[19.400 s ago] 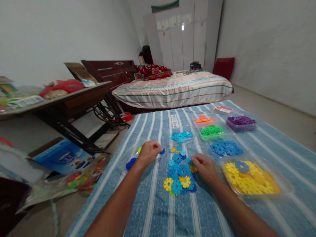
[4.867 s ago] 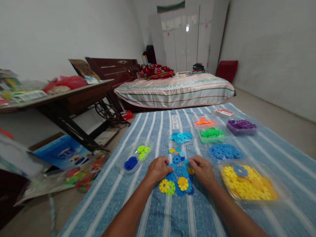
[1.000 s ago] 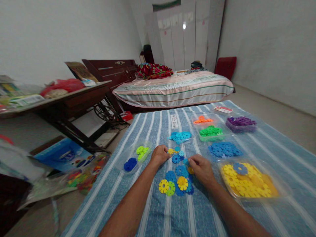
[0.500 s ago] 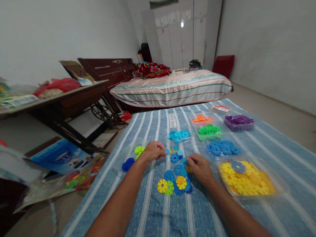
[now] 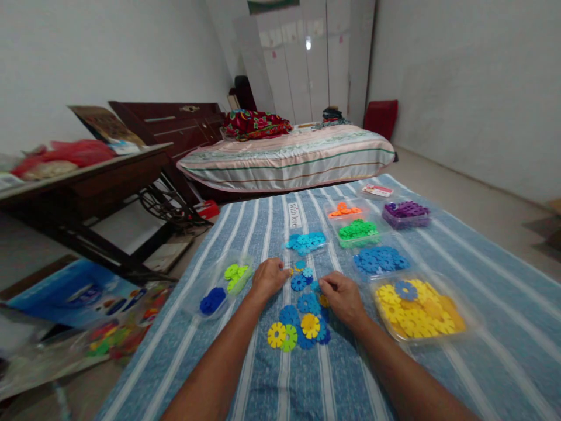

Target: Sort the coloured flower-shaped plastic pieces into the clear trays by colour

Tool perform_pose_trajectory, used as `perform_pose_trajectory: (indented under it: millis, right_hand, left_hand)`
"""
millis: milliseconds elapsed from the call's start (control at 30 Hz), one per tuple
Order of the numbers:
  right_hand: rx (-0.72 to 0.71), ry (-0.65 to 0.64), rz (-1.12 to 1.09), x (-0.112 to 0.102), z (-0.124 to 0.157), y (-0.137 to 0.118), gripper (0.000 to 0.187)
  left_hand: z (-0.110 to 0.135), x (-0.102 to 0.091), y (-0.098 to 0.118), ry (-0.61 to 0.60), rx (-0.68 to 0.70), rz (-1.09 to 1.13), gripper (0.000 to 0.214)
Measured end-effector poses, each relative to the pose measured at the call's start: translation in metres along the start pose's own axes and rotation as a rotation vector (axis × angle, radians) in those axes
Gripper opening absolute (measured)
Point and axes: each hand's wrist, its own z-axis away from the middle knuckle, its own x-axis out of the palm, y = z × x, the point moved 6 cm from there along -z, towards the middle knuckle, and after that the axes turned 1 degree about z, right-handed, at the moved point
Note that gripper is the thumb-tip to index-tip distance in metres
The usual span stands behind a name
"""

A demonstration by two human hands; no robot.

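White walls point(image 5: 464, 70) surround a bedroom in the head view, with a pale wardrobe point(image 5: 293, 70) at the far end. Before it stands a bed point(image 5: 284, 161) with a striped bedspread and a red floral quilt point(image 5: 256, 124). At the left is a wooden treadle table point(image 5: 127, 174).

Nearer, a blue striped cloth point(image 5: 263, 222) covers the work surface. In its middle lies a loose group of flower-shaped discs, where blue discs point(image 5: 308, 303) are partly overlapping, a yellow disc point(image 5: 310, 325) rests upon them, and a lime disc point(image 5: 289, 338) is at the near side.

The left hand point(image 5: 270, 278) is at the far left edge of this group, with its fingers bent together beside a small yellow piece point(image 5: 291, 271); I cannot tell whether they hold it. The right hand point(image 5: 345, 296) is at the opposite side, thumb and forefinger brought close at a light-blue disc point(image 5: 316, 286); whether it is gripped or only touched, I cannot tell.

Left of the hands, a clear tray point(image 5: 219, 270) contains dark blue and lime discs. Toward the right are sorted orange discs point(image 5: 345, 210), green discs point(image 5: 358, 229), purple pieces point(image 5: 407, 210), medium-blue discs point(image 5: 381, 259) and many yellow discs point(image 5: 421, 316).
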Motion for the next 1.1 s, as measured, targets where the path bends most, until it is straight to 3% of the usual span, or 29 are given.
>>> perform_pose_trajectory:
  millis: [67, 167, 367, 533, 833, 1100]
  right_hand:
    - [-0.007, 0.002, 0.006, 0.001, -0.001, 0.0, 0.029]
    - [-0.007, 0.004, 0.018, 0.001, -0.002, 0.001, 0.028]
    - [0.006, 0.002, 0.017, 0.003, -0.002, 0.003, 0.027]
    - [0.011, -0.012, 0.016, 0.003, -0.003, 0.003, 0.026]
    - [-0.011, 0.0, 0.01, 0.002, -0.006, -0.001, 0.026]
    - [-0.006, 0.01, 0.025, 0.005, -0.005, 0.002, 0.025]
  left_hand:
    - [-0.003, 0.006, -0.001, -0.012, 0.006, -0.125, 0.014]
    - [-0.008, 0.011, -0.002, -0.032, -0.002, -0.132, 0.01]
    - [-0.012, 0.013, -0.012, -0.006, -0.004, 0.145, 0.009]
    - [-0.003, 0.011, -0.01, -0.081, -0.025, 0.369, 0.011]
    - [0.023, -0.014, 0.051, -0.159, 0.101, 0.59, 0.012]
    - [0.042, 0.003, 0.11, -0.299, 0.269, 0.572, 0.009]
